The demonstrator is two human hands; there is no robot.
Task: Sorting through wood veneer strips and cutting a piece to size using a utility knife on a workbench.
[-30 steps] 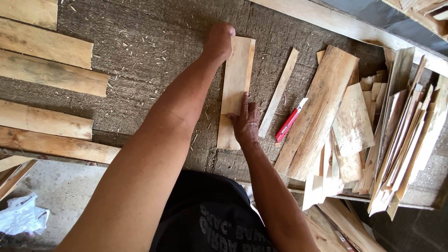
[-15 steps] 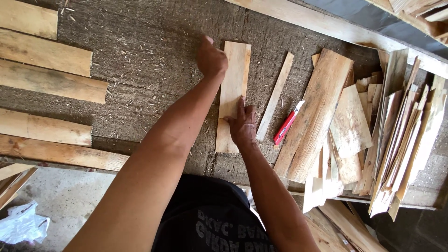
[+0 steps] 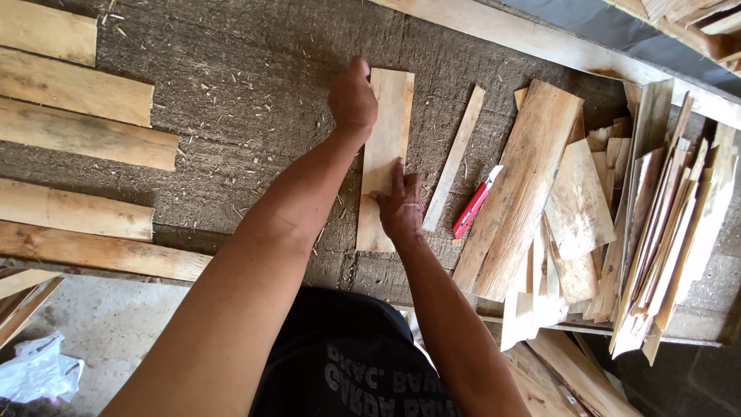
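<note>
A pale, flat rectangular wooden board [image 3: 386, 147] lies lengthwise on the rough grey-brown fibrous work surface [image 3: 231, 116], near its middle, and both of the person's hands are on it. The left hand [image 3: 353, 100] sits at the board's upper left edge, curled into a loose fist with the thumb stretched up along the wood; whether its fingers actually clasp the edge cannot be told. The right hand [image 3: 401, 205] lies lower down on the board, palm down, fingers spread flat and pressing on the face of the wood, clamped on nothing. Just beside the board to the right lies a narrow light wooden slat [image 3: 455, 154], slightly tilted and apart from it. Right of that slat lies a red utility knife with a white tip [image 3: 475, 202], resting against the edge of a long, wide brownish plank [image 3: 525, 185]. Further right is a heap of thin wooden offcuts and strips [image 3: 656, 224], overlapping one another. On the left side of the surface, well apart from the hands, several long pale planks [image 3: 77, 139] lie in rows. A crumpled white plastic bag [image 3: 38, 371] lies on the concrete floor at the lower left.
</note>
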